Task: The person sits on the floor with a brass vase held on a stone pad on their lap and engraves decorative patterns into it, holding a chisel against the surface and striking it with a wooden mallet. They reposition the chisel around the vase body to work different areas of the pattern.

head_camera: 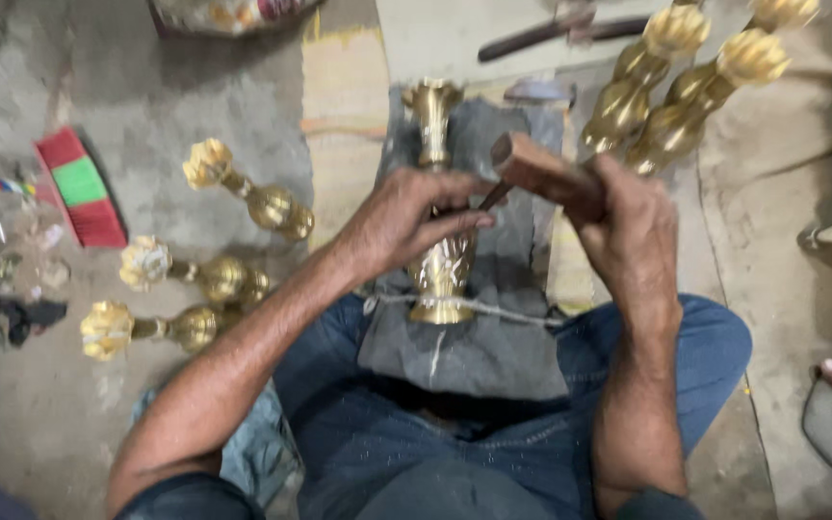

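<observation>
Left hand [406, 217] fingers pinch thin dark chisel [493, 195] against tall engraved brass vase [442, 260], lying on grey cloth pad [474, 351] over lap. Right hand [628, 226] fist closed round brown wooden mallet [532, 166], above chisel. Three brass vases [195, 279] on floor left.

Glossy brass vase [442, 260] on matt grey cloth [474, 347]; rough wooden mallet [541, 171]; coarse concrete floor [156, 106].

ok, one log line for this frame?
left hand: holds chisel on brass vase | right hand: grips wooden mallet | vase: on grey pad, lap
</observation>
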The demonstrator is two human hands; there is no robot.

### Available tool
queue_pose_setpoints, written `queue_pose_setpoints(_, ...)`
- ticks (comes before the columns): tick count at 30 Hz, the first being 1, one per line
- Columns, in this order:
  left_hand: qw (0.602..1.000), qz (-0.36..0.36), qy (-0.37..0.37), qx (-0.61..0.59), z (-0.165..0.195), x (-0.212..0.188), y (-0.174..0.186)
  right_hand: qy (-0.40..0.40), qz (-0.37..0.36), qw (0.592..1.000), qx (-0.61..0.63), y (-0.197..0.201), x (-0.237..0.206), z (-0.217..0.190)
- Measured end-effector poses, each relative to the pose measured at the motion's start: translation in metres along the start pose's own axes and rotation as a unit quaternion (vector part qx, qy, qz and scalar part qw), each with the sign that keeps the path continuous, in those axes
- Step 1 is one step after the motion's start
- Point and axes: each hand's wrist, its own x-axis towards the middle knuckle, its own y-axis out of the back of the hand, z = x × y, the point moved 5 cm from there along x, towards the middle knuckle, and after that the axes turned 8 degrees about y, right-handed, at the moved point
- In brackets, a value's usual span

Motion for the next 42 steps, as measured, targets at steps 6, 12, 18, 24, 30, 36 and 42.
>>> queue_pose_setpoints(6,0.997,-0.013,0.064,0.047,-0.004,0.000,-0.002,0.052,0.018,0.998,0.018,0.006,-0.004,-0.007)
queue_pose_setpoints(12,0.998,0.023,-0.044,-0.027,0.003,-0.003,0.005,0.021,-0.014,1.000,0.008,0.001,-0.004,-0.004)
queue_pose_setpoints(18,0.997,-0.019,0.067,0.017,-0.007,0.001,-0.001,0.045,0.005,0.999,-0.009,0.006,-0.002,-0.014)
queue_pose_setpoints(24,0.999,0.018,-0.028,-0.025,0.005,-0.002,0.006,0.067,0.013,0.998,-0.005,0.010,-0.002,-0.019)
queue_pose_setpoints(30,0.992,-0.040,0.122,0.012,-0.008,0.002,0.004,0.045,-0.006,0.998,-0.048,0.005,-0.003,-0.008)
queue_pose_setpoints(36,0.999,0.016,-0.033,-0.038,0.009,0.000,0.009,0.009,-0.005,1.000,-0.027,0.005,-0.004,-0.002)
queue_pose_setpoints(42,0.995,-0.020,0.088,0.038,-0.007,0.006,0.005,-0.028,-0.044,0.999,0.009,-0.004,-0.004,0.005)
